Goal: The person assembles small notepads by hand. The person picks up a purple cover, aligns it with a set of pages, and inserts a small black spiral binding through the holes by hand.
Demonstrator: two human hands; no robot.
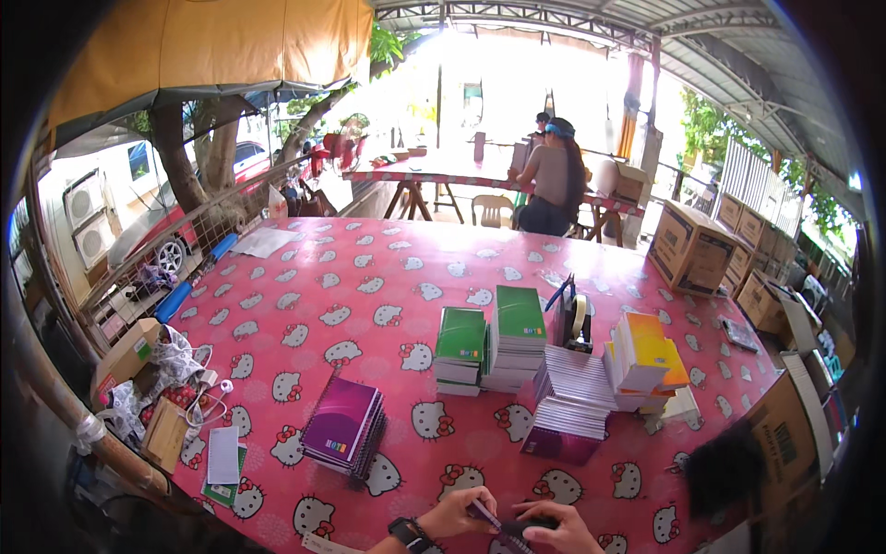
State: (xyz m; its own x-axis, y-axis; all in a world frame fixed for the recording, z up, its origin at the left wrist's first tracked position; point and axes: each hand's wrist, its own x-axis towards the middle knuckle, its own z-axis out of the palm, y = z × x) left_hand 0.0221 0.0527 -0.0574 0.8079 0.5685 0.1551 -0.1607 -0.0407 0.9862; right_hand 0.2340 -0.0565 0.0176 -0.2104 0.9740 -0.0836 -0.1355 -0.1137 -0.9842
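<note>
At the table's near edge my left hand [461, 513], with a dark watch on its wrist, grips a thin purple spiral notebook [483, 511], tilted almost edge-on. My right hand [559, 530] is closed at the notebook's other side, over something dark that I cannot make out. Ahead to the left stands a neat stack of purple spiral notebooks [341, 420]. To the right, a long row of purple notebooks [570, 397] leans over, showing mostly page edges and spirals. Behind it are two stacks of green notebooks [460, 334], and yellow-orange notebooks [643, 349] lie to their right.
A tape dispenser [579, 323] stands behind the stacks. Along the left edge are a cardboard box [125, 360], a wooden block [164, 434], cables and a small notepad [223, 454]. Cartons [692, 247] crowd the right side. A person [556, 175] sits at a farther table.
</note>
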